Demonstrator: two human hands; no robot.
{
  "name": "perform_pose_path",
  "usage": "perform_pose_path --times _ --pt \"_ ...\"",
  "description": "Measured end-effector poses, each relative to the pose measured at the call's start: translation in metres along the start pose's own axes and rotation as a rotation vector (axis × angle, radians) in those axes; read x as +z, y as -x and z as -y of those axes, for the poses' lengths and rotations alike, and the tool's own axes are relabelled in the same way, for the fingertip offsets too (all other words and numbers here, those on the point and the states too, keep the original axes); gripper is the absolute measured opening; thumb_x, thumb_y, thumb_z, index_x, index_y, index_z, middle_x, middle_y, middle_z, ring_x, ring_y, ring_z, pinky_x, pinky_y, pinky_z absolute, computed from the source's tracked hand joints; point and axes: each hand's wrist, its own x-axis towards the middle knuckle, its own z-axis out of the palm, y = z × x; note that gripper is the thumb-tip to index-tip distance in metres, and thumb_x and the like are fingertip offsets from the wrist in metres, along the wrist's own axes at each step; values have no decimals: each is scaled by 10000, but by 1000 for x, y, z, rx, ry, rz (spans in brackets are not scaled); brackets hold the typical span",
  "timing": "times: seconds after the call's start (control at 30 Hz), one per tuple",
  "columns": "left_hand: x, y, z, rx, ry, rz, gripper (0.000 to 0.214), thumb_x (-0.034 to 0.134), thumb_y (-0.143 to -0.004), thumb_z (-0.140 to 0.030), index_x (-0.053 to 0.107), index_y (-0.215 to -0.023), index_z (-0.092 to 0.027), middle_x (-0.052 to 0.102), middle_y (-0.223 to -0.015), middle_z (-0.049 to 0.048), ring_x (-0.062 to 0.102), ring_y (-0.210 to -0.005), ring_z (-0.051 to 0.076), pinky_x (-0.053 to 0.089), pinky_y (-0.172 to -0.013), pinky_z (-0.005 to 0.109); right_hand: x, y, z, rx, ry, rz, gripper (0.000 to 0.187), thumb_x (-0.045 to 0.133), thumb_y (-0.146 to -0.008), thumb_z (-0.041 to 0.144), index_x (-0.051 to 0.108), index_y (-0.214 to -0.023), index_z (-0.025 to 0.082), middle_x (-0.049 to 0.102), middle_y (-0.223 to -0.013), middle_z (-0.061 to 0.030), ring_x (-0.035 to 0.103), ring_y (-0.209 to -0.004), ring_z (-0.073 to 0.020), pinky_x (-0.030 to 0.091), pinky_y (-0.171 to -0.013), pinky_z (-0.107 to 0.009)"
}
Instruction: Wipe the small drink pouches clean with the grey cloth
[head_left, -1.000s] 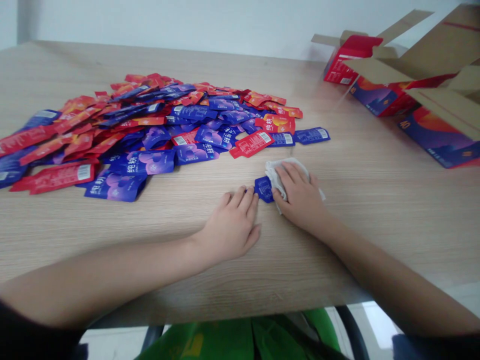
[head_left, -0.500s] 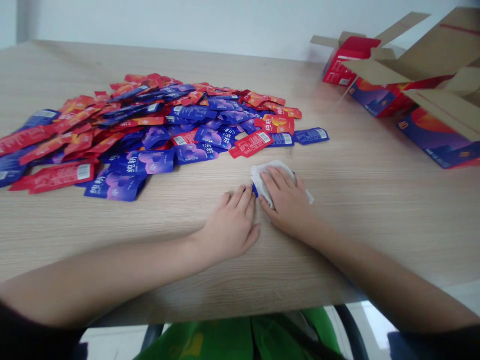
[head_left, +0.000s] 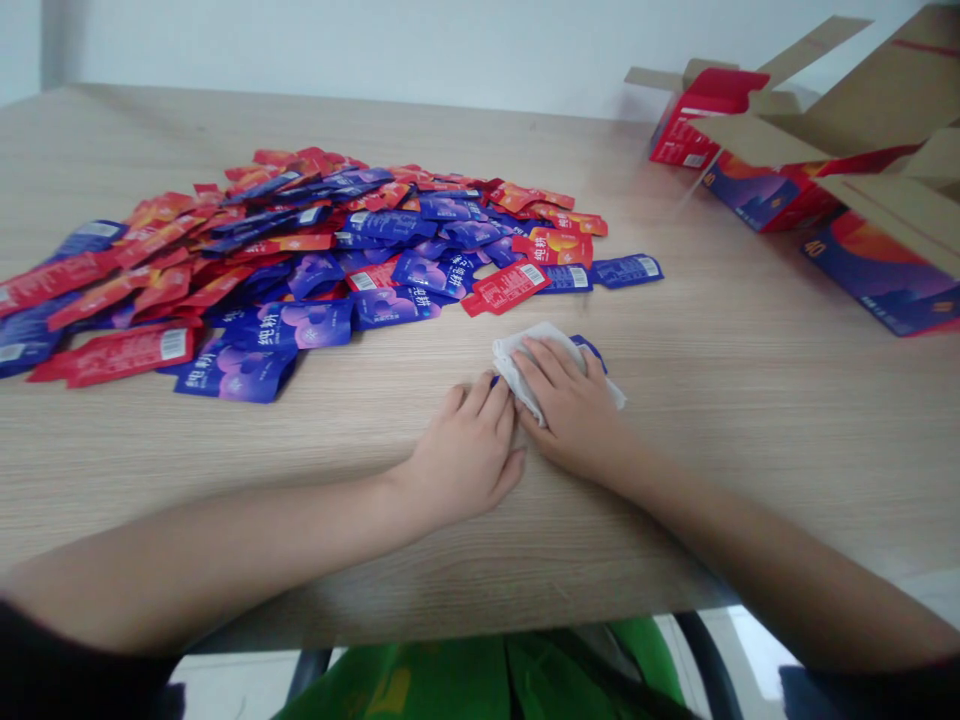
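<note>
My left hand (head_left: 471, 450) is palm down on the table, its fingertips pinning the left end of a blue spouted pouch (head_left: 589, 348). Most of that pouch is hidden under a folded white cloth (head_left: 517, 362). The rounded blue end shows past the cloth's upper right edge. My right hand (head_left: 574, 405) presses on the cloth, fingers over it and thumb at its lower left side. Both hands are close together, almost touching. Beyond them lies a heap of red and blue pouches (head_left: 300, 320), with a red pouch (head_left: 510, 288) at its near right edge.
Open cardboard boxes, a red one (head_left: 679, 135) and blue-and-red ones (head_left: 877, 275), stand at the right with flaps spread. A white wall (head_left: 375, 50) rises behind the wooden table (head_left: 712, 420). The table's front edge runs just above my lap.
The cloth under my right hand has shifted slightly left across the pouch, and the pouch's right end now shows more. My left hand has barely moved.
</note>
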Motion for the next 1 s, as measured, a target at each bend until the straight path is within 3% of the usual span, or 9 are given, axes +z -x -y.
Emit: perform_pose_path --times 0.07,0.27,0.5,0.7,0.77,0.87,0.93,1.0 --pt "0 0 0 -1 13 4 598 360 -965 -389 509 -1364 30 472 -1456 252 387 -1381 409 383 -1058 510 -3 0 -4 -7 -16 20 545 359 -972 381 416 -1464 155 390 -1559 -135 335 -1420 -289 240 -1119 -530" --pt "1 1 0 -11 14 2 628 363 -966 -383 432 -1428 36 391 -1520 252 382 -1388 409 382 -1060 515 -3 0 -33 267 -14 -1 561 346 -975 405 413 -1459 130 425 -1527 -175 362 -1405 -319 310 -1064 -562" --pt "1 0 0 -7 -7 12 630 365 -965 -396 465 -1403 46 426 -1495 259 385 -1388 412 384 -1063 509 -4 -1 -10 -3 -42 24 539 358 -971 391 428 -1448 151 407 -1548 -141 343 -1419 -287 254 -1104 -526" --pt "1 1 0 -7 4 -5 636 371 -964 -379 430 -1421 59 387 -1515 270 387 -1382 419 389 -1051 522 -5 0 -28 225 -9 1 554 343 -973 412 435 -1441 130 435 -1518 -177 381 -1390 -317 303 -1065 -558" --pt "1 0 0 -4 6 -11 621 377 -961 -374 454 -1403 55 401 -1505 274 393 -1375 424 393 -1041 527 -4 0 -18 187 10 -8 567 357 -965 405 431 -1442 108 419 -1526 -189 363 -1397 -333 283 -1070 -578" --pt "0 0 0 4 15 -8 566 378 -960 -367 540 -1327 32 498 -1430 265 400 -1371 417 397 -1033 516 -4 -1 0 1 -30 16 554 349 -965 371 424 -1453 119 396 -1548 -164 333 -1418 -308 245 -1101 -561" --pt "-1 1 1 3 17 -6 563 377 -960 -370 549 -1316 30 515 -1413 263 395 -1376 413 393 -1040 510 -6 -1 0 -50 -65 44 550 343 -969 374 421 -1458 135 385 -1560 -147 329 -1426 -286 229 -1119 -545" --pt "0 1 0 -4 12 -8 602 376 -961 -378 491 -1372 46 461 -1461 269 389 -1381 415 386 -1050 512 -8 -1 -12 -1 -81 67 558 356 -969 408 420 -1460 151 389 -1559 -139 340 -1424 -281 247 -1119 -532"
